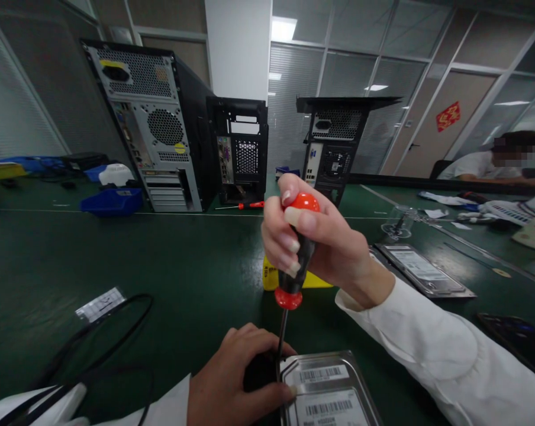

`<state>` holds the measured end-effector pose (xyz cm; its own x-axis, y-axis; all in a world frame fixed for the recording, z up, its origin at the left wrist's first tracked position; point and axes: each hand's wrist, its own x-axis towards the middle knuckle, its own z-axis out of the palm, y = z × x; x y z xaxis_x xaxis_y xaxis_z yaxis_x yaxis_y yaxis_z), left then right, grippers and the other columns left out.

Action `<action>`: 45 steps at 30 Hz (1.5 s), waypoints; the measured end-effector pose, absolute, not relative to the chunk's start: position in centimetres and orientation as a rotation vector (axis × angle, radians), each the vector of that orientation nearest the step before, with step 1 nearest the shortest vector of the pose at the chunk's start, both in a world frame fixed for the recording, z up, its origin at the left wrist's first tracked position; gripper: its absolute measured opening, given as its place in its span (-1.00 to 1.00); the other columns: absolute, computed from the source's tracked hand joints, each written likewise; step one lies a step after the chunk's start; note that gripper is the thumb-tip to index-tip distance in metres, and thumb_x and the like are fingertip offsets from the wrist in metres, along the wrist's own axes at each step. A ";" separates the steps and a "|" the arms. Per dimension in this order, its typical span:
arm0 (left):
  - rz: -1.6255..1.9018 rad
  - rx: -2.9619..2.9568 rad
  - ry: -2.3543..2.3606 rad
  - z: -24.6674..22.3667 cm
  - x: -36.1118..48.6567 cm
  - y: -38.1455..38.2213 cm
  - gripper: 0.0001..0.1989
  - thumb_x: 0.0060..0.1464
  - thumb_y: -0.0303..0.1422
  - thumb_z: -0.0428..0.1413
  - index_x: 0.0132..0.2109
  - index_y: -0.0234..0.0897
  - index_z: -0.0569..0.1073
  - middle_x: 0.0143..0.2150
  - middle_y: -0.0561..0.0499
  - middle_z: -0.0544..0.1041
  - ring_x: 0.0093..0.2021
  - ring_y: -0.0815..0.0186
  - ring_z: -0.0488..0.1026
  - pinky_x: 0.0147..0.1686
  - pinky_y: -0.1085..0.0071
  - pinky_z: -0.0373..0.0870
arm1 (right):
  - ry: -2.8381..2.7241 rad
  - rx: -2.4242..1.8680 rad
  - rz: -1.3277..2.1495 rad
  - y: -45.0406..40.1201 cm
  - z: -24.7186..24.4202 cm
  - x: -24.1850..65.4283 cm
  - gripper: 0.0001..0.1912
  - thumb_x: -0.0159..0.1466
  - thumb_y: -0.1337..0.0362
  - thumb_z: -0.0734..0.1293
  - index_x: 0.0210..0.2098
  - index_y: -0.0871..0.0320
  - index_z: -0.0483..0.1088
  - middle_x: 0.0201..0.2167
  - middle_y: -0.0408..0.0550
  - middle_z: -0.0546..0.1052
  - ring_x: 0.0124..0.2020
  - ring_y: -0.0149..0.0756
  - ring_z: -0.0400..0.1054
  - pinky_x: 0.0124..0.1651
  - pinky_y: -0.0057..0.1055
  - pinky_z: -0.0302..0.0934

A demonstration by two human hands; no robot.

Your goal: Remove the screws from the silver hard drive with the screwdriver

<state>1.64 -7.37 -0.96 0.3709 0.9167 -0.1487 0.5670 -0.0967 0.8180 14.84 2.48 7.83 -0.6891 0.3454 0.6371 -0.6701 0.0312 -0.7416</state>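
My right hand [316, 236] is wrapped round the red and black handle of a screwdriver [297, 260]. The screwdriver stands nearly upright, its shaft reaching down to the left edge of a silver hard drive [327, 390]; its tip cannot be made out. My left hand [241, 376] grips that left side of the drive, thumb on the labelled top and fingers round the far corner. White labels with barcodes cover part of the drive. A yellow object [271, 275] lies behind the screwdriver, partly hidden by my right hand.
Computer cases [192, 130] [245, 148] [334, 139] stand at the back of the green table. A blue tray [112, 202] is at the left, a black cable [112, 349] nearer. Another drive [422, 269] and a phone [518, 337] lie right. A person [493, 160] sits far right.
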 end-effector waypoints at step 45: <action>0.538 1.727 1.318 -0.8 1.9 -7.5 -0.74 -0.03 -0.28 0.20 -0.13 -0.16 0.49 -0.16 0.07 0.50 -0.06 0.15 0.34 0.00 0.27 0.18 | -1.592 0.273 1.902 1.2 8.5 14.9 -0.65 0.27 0.11 0.05 -0.20 0.19 0.32 -0.48 -0.15 0.29 -0.54 -0.46 0.23 -0.52 -0.53 0.16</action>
